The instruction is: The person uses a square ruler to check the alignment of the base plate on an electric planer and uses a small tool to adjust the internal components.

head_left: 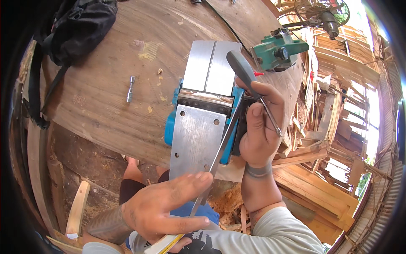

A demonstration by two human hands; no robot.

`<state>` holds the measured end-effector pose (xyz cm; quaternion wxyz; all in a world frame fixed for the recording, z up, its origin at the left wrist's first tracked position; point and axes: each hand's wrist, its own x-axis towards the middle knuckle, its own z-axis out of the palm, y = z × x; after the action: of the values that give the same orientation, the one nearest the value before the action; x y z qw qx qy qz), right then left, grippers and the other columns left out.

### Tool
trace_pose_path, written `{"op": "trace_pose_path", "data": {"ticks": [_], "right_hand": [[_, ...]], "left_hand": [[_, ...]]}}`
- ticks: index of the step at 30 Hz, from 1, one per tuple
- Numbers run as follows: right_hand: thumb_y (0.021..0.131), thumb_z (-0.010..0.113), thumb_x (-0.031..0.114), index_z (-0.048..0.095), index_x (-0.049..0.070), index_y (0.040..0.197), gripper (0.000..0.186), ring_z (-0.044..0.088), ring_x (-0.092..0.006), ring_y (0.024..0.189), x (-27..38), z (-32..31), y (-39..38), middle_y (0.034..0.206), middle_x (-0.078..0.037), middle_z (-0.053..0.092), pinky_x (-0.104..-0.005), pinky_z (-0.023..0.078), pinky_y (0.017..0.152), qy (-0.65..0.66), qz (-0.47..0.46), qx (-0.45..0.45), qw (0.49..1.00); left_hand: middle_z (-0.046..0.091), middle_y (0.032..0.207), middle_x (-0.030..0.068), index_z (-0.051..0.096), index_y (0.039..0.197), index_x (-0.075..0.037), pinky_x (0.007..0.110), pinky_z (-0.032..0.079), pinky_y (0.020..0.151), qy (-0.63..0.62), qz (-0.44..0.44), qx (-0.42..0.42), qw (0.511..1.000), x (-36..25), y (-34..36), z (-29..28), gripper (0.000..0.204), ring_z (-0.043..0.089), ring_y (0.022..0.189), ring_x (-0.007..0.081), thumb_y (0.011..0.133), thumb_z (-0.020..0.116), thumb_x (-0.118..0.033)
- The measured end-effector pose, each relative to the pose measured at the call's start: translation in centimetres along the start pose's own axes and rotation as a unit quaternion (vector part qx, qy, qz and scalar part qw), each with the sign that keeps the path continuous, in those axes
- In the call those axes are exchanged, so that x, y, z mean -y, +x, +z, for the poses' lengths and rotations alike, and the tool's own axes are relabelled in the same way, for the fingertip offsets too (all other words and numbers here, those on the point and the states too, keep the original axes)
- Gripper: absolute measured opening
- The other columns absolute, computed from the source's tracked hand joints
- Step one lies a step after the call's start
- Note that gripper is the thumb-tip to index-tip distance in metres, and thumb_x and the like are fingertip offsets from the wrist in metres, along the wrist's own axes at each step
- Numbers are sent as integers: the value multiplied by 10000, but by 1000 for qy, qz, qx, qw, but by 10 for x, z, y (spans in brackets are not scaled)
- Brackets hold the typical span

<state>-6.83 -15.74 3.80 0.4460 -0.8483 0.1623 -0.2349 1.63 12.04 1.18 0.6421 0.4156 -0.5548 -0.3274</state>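
An upturned blue electric planer [169, 129] lies on the wooden table [97, 110], its steel sole plates [194, 139] upward with a dark cutter slot between them. My right hand [262, 127] is at the planer's right side, fingers curled round a grey-handled driver tool [240, 68] with a thin metal shaft angled down to the right. My left hand [169, 203], low in the view, grips a long flat metal strip [223, 150] with a yellow-marked lower end; the strip runs diagonally up along the planer's right edge. A small silver socket piece [131, 89] lies left of the planer.
A black backpack [84, 25] sits at the back left, a green power tool [279, 53] at the back right near a fan [321, 17]. Stacked boards and scrap wood [313, 190] fill the right side. A wooden offcut [77, 207] stands at lower left.
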Motion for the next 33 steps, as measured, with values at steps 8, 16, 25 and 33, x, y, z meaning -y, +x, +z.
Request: {"op": "trace_pose_path", "data": {"ticks": [8, 16, 25, 33], "right_hand": [[1179, 547, 176, 533, -41, 1447, 345, 684, -275, 1301, 0, 5, -6, 1365, -282, 740, -422, 453, 1201, 45, 14, -35, 998], [1082, 597, 84, 511, -41, 1461, 408, 673, -328, 1355, -4, 5, -5, 1373, -314, 725, -478, 419, 1252, 52, 23, -44, 997], [1031, 573, 34, 499, -37, 1465, 446, 664, -361, 1373, -8, 5, -6, 1377, -339, 714, -512, 397, 1276, 57, 7, -48, 997], [1006, 577, 28, 490, -50, 1464, 473, 655, -380, 1395, -6, 8, -5, 1384, -371, 699, -525, 393, 1285, 85, 10, -59, 995]], "left_hand": [[457, 1585, 543, 781, 1080, -17, 537, 558, 1141, 20, 33, -54, 998, 3, -5, 22, 417, 597, 1425, 637, 853, 916, -340], [476, 1554, 550, 733, 1002, 0, 557, 597, 1101, 25, 22, -54, 998, -2, -10, 32, 421, 650, 1359, 626, 887, 918, -360], [552, 1478, 541, 689, 907, 1, 538, 668, 963, 60, 28, -79, 995, -15, 8, 24, 496, 752, 1191, 588, 947, 888, -453], [615, 1457, 485, 637, 838, -17, 557, 661, 983, 93, -29, -81, 992, -36, 16, 26, 511, 765, 1187, 555, 988, 836, -464]]}}
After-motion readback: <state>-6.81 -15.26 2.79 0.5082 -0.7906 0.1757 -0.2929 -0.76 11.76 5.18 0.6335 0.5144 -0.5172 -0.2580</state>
